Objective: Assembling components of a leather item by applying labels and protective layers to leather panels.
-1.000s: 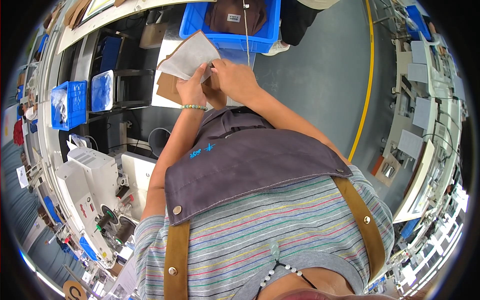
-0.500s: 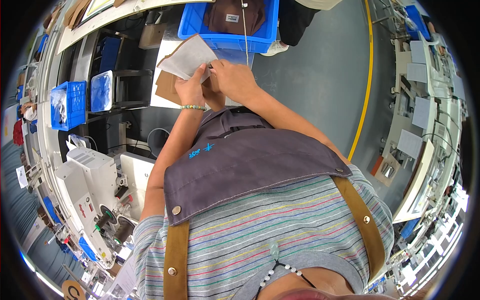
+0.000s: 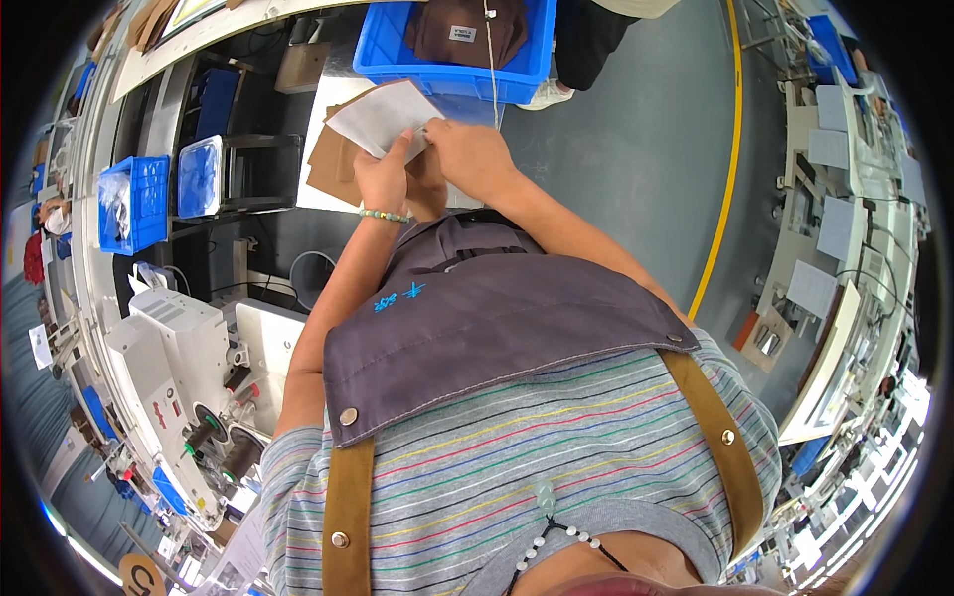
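Note:
A flat piece with a whitish face and a thin brown edge (image 3: 383, 112) is held up in front of my apron. My left hand (image 3: 383, 179) grips its lower part, thumb lying on the pale face. At the lower right corner, my right hand (image 3: 469, 154) pinches with curled fingers; whether it also holds some small tool there is too small to tell. Brown flat pieces (image 3: 333, 164) lie on the white table top (image 3: 316, 124) beneath and left of my hands. Another brown piece (image 3: 425, 189) shows below my hands, partly hidden by them.
Past my hands stands a blue bin (image 3: 452, 84) holding a dark brown bag (image 3: 467, 35), with a pale cord (image 3: 494, 89) hanging before it. Another person's shoe (image 3: 547, 95) is right of it. A white sewing machine (image 3: 174, 333) and a small blue crate (image 3: 149, 204) are at left.
The pale piece has shifted slightly right and tilted in my hands, showing more of its white face. Both hands keep nearly the same place.

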`<state>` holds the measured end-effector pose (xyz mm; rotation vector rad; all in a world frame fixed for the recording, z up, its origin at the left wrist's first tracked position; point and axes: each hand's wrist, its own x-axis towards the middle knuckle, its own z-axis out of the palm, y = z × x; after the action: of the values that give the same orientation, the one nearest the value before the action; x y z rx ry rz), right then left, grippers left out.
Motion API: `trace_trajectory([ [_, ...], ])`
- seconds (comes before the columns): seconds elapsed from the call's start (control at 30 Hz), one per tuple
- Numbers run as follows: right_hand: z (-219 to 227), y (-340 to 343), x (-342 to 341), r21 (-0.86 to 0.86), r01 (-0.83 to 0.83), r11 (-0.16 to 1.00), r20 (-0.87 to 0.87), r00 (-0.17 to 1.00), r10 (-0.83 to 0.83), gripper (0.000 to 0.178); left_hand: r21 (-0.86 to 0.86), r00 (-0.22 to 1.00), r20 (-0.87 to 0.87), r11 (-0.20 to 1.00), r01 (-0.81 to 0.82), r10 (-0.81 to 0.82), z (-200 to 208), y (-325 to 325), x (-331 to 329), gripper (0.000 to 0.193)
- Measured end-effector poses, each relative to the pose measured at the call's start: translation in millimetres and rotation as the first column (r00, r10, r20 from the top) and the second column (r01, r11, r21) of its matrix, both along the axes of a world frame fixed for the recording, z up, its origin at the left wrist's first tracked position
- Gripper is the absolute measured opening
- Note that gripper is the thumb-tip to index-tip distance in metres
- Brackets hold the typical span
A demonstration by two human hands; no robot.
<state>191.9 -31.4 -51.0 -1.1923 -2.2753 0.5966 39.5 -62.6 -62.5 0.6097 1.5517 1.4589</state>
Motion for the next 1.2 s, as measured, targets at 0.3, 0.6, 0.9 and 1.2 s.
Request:
trace_trajectory([
  [0.3,11,-1,-6,-0.155,-0.051,0.987,-0.157,0.987,0.026,0.025,-0.067,0.957,0.288,0.998,-0.014,0.033,0,5,-2,0.032],
  [0.6,9,-2,-6,-0.075,-0.024,0.997,0.041,0.999,0.027,0.027,-0.065,0.827,0.556,0.988,0.139,-0.079,-2,8,-7,0.037],
  [0.9,4,3,-5,-0.05,-0.025,0.998,0.043,0.999,0.027,0.026,-0.091,0.787,0.613,0.984,0.155,-0.067,-7,17,-15,0.04],
  [1.2,-1,9,-3,-0.017,-0.058,0.998,0.009,0.998,0.058,0.024,-0.157,0.783,0.622,0.977,0.143,-0.015,-7,22,-12,0.036],
])
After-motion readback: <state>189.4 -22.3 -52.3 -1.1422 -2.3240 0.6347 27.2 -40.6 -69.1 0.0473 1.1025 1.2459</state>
